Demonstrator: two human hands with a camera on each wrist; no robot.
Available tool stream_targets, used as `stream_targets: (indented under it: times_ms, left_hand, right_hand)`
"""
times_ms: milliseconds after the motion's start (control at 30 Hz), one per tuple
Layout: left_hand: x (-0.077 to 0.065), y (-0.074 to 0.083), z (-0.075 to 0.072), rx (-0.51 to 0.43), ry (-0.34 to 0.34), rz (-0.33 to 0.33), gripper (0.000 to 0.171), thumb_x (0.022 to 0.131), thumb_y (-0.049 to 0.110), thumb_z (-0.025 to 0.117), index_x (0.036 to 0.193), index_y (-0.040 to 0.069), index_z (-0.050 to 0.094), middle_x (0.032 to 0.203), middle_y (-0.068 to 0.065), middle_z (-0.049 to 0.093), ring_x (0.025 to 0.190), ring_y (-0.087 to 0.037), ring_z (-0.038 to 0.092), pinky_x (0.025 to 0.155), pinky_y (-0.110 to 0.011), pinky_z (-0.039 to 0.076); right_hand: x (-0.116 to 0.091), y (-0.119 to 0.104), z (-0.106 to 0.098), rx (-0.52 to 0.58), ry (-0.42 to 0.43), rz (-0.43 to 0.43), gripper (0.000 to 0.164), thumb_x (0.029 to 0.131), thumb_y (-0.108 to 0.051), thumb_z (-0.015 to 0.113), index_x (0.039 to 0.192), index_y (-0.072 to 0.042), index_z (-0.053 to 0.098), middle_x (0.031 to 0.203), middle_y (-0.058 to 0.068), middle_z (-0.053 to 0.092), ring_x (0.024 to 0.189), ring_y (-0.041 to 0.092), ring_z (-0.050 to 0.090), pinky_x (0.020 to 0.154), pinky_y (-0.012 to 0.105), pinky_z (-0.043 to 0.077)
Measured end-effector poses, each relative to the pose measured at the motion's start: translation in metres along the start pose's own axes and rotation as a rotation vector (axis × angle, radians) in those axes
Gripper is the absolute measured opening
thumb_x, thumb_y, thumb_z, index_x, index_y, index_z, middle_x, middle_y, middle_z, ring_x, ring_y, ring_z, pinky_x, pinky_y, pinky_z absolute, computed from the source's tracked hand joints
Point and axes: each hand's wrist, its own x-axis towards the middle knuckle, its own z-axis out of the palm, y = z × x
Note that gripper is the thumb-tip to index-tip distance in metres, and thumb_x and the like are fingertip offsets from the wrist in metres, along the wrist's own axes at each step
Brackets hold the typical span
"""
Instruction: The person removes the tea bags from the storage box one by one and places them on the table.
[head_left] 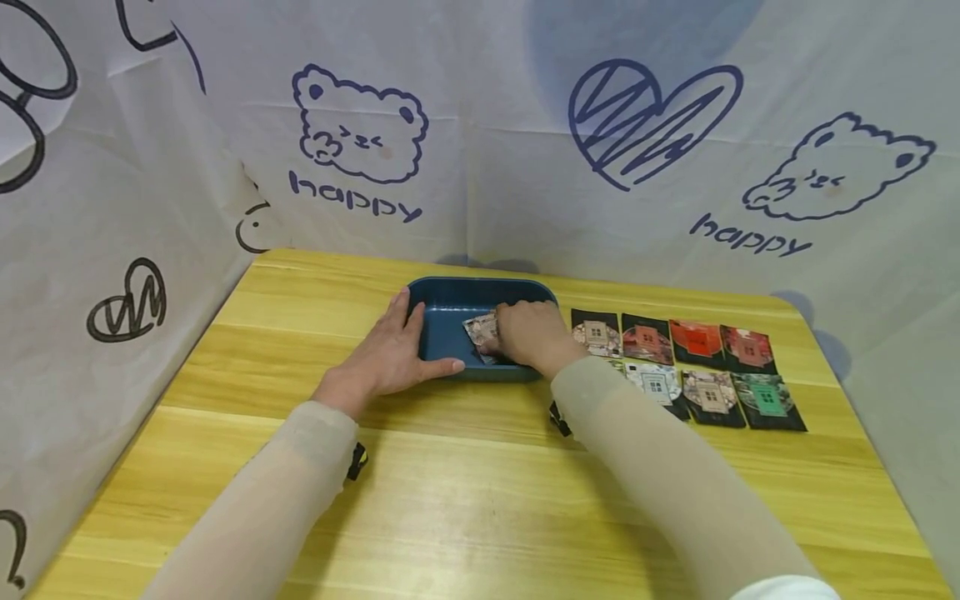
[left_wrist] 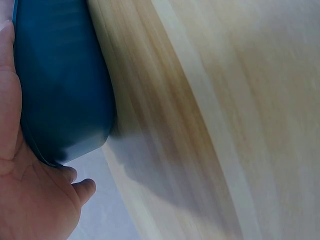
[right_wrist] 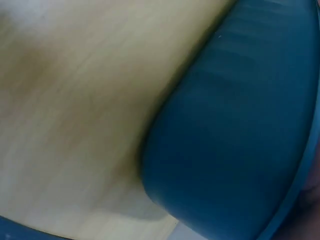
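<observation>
A dark blue rectangular bin (head_left: 442, 371) stands near the back of the table. My left hand (head_left: 386, 350) rests on its left end, fingers spread along the side and the thumb stretched over the front rim. The left wrist view shows the palm beside the bin's wall (left_wrist: 65, 85). My right hand (head_left: 532, 333) reaches into the bin's right half with fingers curled and holds a small patterned sachet (head_left: 483, 336). Part of that sachet is hidden by the hand. In the right wrist view the bin's outer wall (right_wrist: 235, 120) covers most of the hand.
Right of the bin, several dark flat sachets lie in two rows, among them a red one (head_left: 697, 340), a white-labelled one (head_left: 652, 383) and a green-labelled one (head_left: 768, 400). My right forearm covers part of the front row. A printed cloth (head_left: 510, 183) hangs behind the wooden table (head_left: 465, 500).
</observation>
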Motion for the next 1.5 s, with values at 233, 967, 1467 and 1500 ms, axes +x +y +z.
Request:
stream_targets:
  times_ms: [233,967,1467,1500]
  left_hand:
    - [0.001,-0.002,0.001,-0.01,-0.001,-0.013,0.131,0.083,0.091,0.055,0.17,0.005,0.008,0.177,-0.017,-0.015,0.164,-0.039,0.001,0.131,-0.054,0.019]
    - [0.002,-0.001,-0.003,0.11,0.013,0.029,0.13,0.085,0.092,0.052,0.169,0.002,0.011,0.176,-0.024,-0.007,0.164,-0.04,-0.006,0.133,-0.057,0.007]
    - [0.001,0.0,-0.002,0.089,0.003,0.025,0.129,0.085,0.092,0.051,0.169,0.002,0.01,0.176,-0.022,-0.01,0.164,-0.037,-0.006,0.133,-0.053,0.009]
    - [0.0,0.0,-0.002,0.087,0.003,0.025,0.129,0.085,0.091,0.051,0.169,0.002,0.01,0.176,-0.022,-0.01,0.165,-0.037,-0.006,0.133,-0.053,0.009]
  right_hand:
    - [-0.003,0.004,-0.018,0.115,0.012,-0.019,0.048,0.108,-0.034,0.06,0.149,-0.007,0.059,0.12,0.013,0.075,0.106,0.028,0.073,0.095,0.049,0.06]
    - [0.021,-0.004,-0.009,0.172,-0.256,-0.182,0.084,0.101,-0.034,0.073,0.168,-0.011,0.029,0.173,0.014,0.03,0.159,0.035,0.03,0.129,0.052,0.029]
    - [0.024,-0.008,-0.011,0.083,-0.262,-0.103,0.087,0.098,-0.045,0.074,0.168,-0.017,0.03,0.17,0.014,0.036,0.155,0.04,0.032,0.124,0.062,0.032]
    - [0.024,-0.008,-0.011,0.078,-0.259,-0.104,0.087,0.098,-0.045,0.074,0.168,-0.017,0.031,0.17,0.013,0.036,0.154,0.039,0.032,0.123,0.062,0.032]
